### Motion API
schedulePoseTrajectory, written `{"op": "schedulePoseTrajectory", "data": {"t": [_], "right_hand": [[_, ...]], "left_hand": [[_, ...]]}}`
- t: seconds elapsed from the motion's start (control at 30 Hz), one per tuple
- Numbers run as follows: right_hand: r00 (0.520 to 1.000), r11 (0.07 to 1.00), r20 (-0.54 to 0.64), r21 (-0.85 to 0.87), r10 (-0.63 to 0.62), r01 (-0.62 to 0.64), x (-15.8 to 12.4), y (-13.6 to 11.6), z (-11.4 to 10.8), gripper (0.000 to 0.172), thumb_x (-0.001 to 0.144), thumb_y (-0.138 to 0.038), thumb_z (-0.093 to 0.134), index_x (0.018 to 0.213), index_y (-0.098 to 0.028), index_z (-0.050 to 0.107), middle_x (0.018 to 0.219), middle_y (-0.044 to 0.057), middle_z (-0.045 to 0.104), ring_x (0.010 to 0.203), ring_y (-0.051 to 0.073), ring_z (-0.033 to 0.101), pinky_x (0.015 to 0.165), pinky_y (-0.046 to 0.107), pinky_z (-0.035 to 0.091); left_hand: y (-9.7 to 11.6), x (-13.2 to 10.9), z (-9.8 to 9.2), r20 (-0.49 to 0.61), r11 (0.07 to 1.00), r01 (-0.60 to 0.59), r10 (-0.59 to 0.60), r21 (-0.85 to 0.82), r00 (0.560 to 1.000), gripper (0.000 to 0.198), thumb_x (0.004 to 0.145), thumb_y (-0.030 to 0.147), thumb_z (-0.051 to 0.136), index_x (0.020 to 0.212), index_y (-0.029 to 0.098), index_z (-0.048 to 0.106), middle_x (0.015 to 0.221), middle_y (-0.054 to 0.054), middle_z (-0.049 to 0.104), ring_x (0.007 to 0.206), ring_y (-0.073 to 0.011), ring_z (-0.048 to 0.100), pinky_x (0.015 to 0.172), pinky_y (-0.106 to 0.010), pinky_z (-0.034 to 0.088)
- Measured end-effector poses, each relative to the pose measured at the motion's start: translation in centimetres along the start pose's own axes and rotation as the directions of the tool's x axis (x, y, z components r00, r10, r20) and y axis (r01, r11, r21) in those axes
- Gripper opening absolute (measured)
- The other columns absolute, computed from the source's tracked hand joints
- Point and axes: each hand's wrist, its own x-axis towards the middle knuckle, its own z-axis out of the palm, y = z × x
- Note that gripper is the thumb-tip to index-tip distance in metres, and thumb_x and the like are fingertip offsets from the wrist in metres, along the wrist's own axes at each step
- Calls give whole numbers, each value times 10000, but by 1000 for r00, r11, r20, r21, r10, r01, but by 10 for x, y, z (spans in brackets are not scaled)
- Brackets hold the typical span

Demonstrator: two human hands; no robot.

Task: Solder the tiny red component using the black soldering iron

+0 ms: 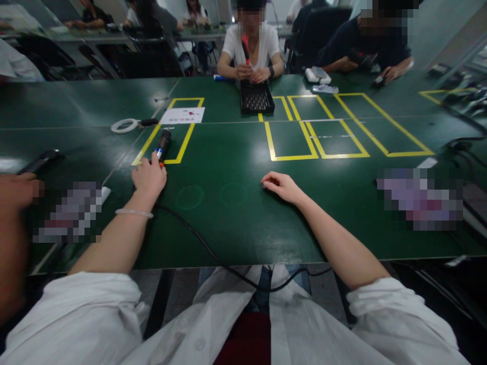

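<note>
1. One green table [236, 233] spans the scene.

2. Two co-workers [251, 48] face the camera across it, one in white gripping a red driver [245, 49], one in dark clothing; another person's hand [19, 190] enters at left.

3. Four full yellow outlines [186, 144] mark the surface, one left and three right, plus part of another at far right.

4. One black cord [196, 234] trails from beside the wearer's left hand [149, 175] over the near edge.

5. Two hands at work: the left clamped on a tool, the right hand [280, 186] resting on the table, fingers curled together, apparently bare.

6. One black tray [257, 110] holds pieces too small to count.

7. One printed card [182, 115] overlaps the left outline; two faint circles [233, 195] show nearer.

8. One white coil [125, 131] lies left of the card.

9. One tool [163, 142] lies within the left outline. The step in hand looks like a grasp; moving it would call for a firm grip and a free cord.
</note>
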Motion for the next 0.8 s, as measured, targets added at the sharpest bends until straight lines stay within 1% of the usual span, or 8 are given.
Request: {"op": "schedulePoseTrajectory", "data": {"t": [0.1,0.2,0.43,0.63,0.8], "right_hand": [[1000,1000,3,-2,-6,6,0,0,0,234,886,-358,570,954,-156,665,807,36,679,703,152,582,694,282,445],[1000,1000,7,-9,-6,6,1,0,0,232,885,-361,572,948,-157,665,803,35,678,706,154,584,691,281,443],[1000,1000,8,-16,5,-5,0,0,-1,239,890,-359,573,970,-153,665,814,40,687,705,154,585,689,280,444],[1000,1000,10,-8,3,-3,0,0,0,237,893,-357,575,979,-158,668,813,37,689,713,155,595,699,282,453],[1000,1000,7,-29,-2,2,0,-1,0,232,897,-352,572,971,-157,673,817,40,694,694,150,581,687,282,442]], "left_hand": [[-2,2,1,19,1000,7,-7,9,1000,617,981,397,359,1506,74,328,1281,-224,497,1043,-325,528,865,-442,393],[-1,1,0,4,1000,5,-5,24,1000,632,989,433,330,1519,90,317,1274,-225,506,1026,-325,536,840,-422,396],[9,-5,-6,9,999,28,-29,14,1000,615,994,419,311,1519,100,330,1292,-221,504,1054,-320,515,861,-418,391],[21,-23,-10,-41,1000,-14,14,-9,999,621,992,419,275,1518,104,370,1249,-252,527,1075,-367,531,871,-452,388],[32,-41,-20,-36,998,-47,46,-32,998,650,979,454,257,1514,111,398,1199,-257,552,1031,-370,552,868,-453,379]]}}
